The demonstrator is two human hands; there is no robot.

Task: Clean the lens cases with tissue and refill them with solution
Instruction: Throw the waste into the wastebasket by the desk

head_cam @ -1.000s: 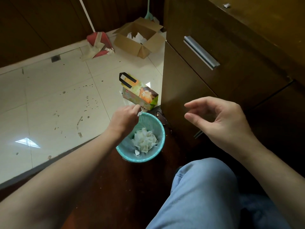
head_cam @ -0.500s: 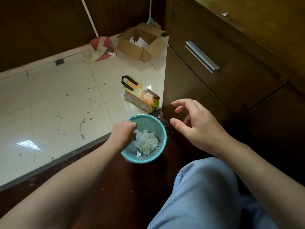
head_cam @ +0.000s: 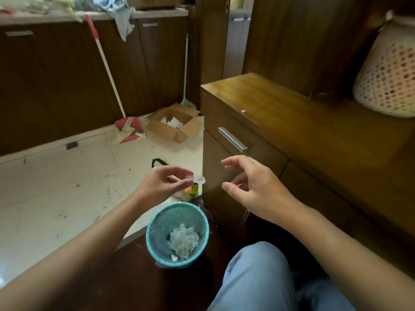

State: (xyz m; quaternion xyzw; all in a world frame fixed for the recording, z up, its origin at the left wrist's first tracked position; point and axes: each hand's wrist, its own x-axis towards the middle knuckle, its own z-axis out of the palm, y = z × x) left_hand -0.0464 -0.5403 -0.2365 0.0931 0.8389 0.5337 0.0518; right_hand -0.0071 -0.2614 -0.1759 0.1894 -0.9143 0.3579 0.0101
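The teal waste basket (head_cam: 152,234) stands on the dark wooden floor at the edge of the pale tiles, and everything else is placed from it. Crumpled white tissue (head_cam: 184,240) lies inside at its bottom. Above and just beyond the basket, the left hand (head_cam: 161,184) pinches a small clear lens case (head_cam: 198,180) between thumb and fingertips; the case sticks out to the right of the fingers, in the air, touching nothing else. To the right of the basket and higher, the right hand (head_cam: 253,187) hovers with its fingers spread and loosely curved, holding nothing, well apart from the case. Directly behind the basket, partly hidden by the left hand, a green and orange carton (head_cam: 190,191) sits on the tiles. Farther back lies an open cardboard box (head_cam: 175,126) with white paper in it, and left of that a red dustpan (head_cam: 126,129) with a long handle leaning against dark cabinets. Right of the basket rises a brown wooden drawer unit (head_cam: 280,113) with a metal handle (head_cam: 232,139). Below right of the basket is a knee in light blue trousers (head_cam: 258,277).
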